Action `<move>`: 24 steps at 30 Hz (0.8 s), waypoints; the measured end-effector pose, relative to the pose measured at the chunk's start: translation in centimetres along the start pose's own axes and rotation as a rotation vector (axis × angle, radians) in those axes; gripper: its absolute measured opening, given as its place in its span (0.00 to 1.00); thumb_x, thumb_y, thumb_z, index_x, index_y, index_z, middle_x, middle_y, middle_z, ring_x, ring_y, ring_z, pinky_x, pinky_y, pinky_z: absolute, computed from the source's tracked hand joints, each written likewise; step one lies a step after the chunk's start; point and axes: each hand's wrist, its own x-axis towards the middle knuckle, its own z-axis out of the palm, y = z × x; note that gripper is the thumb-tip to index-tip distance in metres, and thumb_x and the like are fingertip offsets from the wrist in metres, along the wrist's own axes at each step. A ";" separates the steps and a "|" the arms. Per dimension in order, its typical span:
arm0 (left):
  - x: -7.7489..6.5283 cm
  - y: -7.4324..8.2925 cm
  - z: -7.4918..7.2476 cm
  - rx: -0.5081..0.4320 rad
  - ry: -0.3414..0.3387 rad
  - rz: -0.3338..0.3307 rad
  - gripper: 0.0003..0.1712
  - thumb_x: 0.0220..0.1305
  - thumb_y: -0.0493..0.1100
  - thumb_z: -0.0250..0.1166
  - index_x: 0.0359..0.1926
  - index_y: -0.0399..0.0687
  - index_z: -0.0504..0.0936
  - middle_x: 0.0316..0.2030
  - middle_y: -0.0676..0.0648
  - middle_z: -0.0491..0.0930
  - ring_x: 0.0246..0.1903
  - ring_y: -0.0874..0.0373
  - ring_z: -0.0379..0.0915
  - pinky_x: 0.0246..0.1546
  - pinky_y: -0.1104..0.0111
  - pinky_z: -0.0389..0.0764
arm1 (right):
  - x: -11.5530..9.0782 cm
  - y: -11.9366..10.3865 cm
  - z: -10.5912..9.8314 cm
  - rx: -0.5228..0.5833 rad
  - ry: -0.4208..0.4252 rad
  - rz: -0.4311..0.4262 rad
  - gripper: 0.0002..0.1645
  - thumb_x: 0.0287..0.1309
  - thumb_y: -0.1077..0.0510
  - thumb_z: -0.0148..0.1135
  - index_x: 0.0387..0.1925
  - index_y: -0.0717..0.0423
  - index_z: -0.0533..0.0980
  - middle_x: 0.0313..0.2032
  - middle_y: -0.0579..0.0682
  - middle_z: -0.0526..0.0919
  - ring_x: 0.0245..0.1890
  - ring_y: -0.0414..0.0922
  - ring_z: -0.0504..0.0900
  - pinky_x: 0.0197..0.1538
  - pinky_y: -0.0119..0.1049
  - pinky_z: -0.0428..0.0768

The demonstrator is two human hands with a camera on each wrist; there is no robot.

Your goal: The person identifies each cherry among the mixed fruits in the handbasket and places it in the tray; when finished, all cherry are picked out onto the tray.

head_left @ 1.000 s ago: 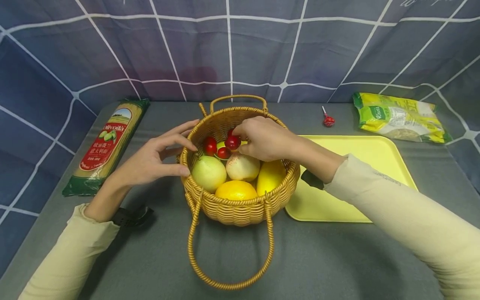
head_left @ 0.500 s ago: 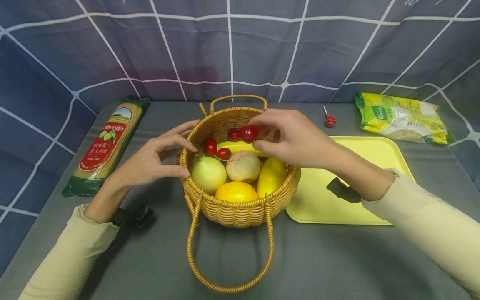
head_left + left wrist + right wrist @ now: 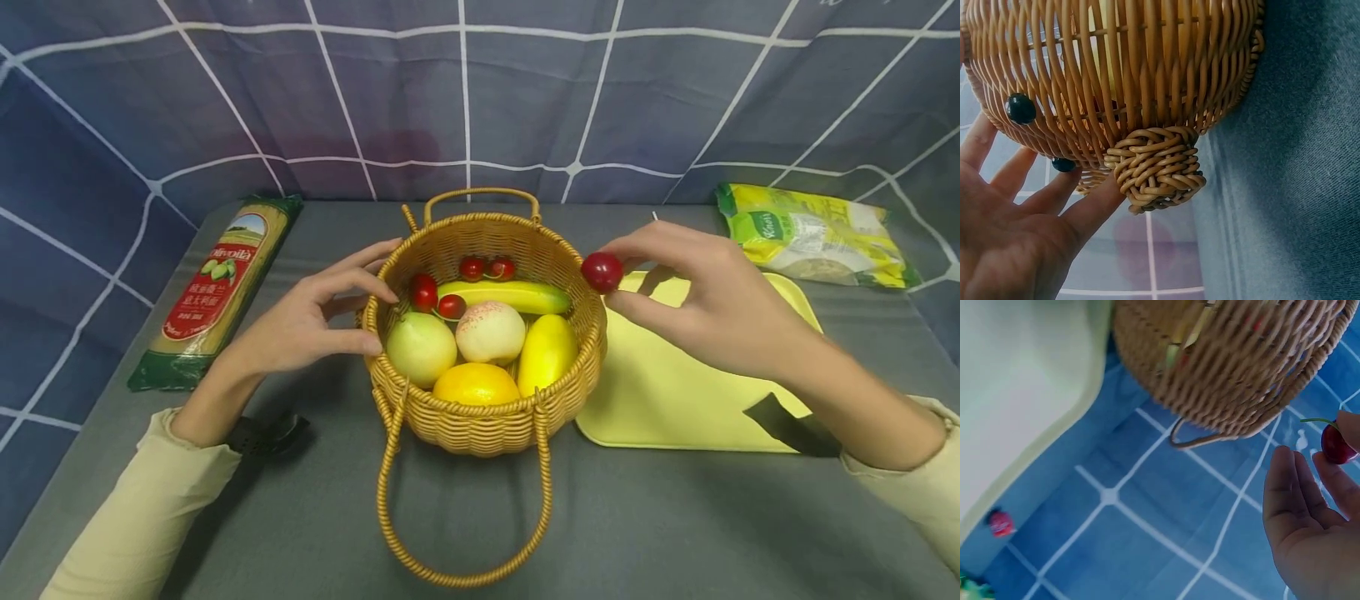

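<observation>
A round wicker basket [image 3: 487,429] stands mid-table with its front handle hanging down. My left hand [image 3: 318,321] rests at its left rim, and the left wrist view shows the fingers [image 3: 1054,194] spread fairly straight along the basket's outer wall. Between thumb and fingertips my right hand [image 3: 720,300] pinches a dark red cherry [image 3: 602,272], just right of the rim; its green stem shows in the right wrist view. Inside lie a green pear [image 3: 422,350], a pale peach [image 3: 491,332], a lemon [image 3: 476,384], a yellow mango [image 3: 547,352], a banana [image 3: 517,296] and several small red fruits [image 3: 472,267].
A yellow tray [image 3: 675,408] lies right of the basket, under the right hand. Farther back is a Knorr bag [image 3: 817,237]; a lollipop [image 3: 1000,523] shows in the right wrist view. A spaghetti pack [image 3: 217,292] lies at left. Tile-patterned cloth [image 3: 517,100] rises behind.
My right hand has lifted the cherry out of the basket and carried it rightward past the rim, over the tray's edge. The left hand has stayed at the basket rim.
</observation>
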 end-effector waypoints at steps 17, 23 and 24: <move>0.1 0.1 0.1 -0.011 -0.006 0.003 0.20 0.55 0.32 0.73 0.49 0.39 0.80 0.75 0.51 0.54 0.72 0.50 0.50 0.64 0.37 0.58 | -8.8 7.0 1.7 0.012 -0.127 0.373 0.17 0.58 0.64 0.69 0.50 0.54 0.81 0.44 0.45 0.84 0.41 0.33 0.79 0.38 0.25 0.79; -0.1 0.1 0.0 -0.014 -0.003 -0.006 0.20 0.56 0.32 0.73 0.49 0.37 0.79 0.75 0.51 0.54 0.72 0.51 0.50 0.64 0.37 0.58 | -10.1 8.3 2.0 -0.083 -0.208 0.425 0.18 0.55 0.63 0.72 0.48 0.58 0.82 0.41 0.47 0.83 0.40 0.43 0.78 0.38 0.35 0.80; -0.1 0.1 0.0 -0.015 -0.003 -0.007 0.20 0.56 0.32 0.73 0.50 0.36 0.79 0.75 0.51 0.54 0.72 0.51 0.50 0.64 0.37 0.58 | -10.2 8.4 2.0 -0.102 -0.217 0.425 0.18 0.54 0.63 0.72 0.48 0.58 0.82 0.40 0.46 0.83 0.39 0.45 0.78 0.39 0.37 0.79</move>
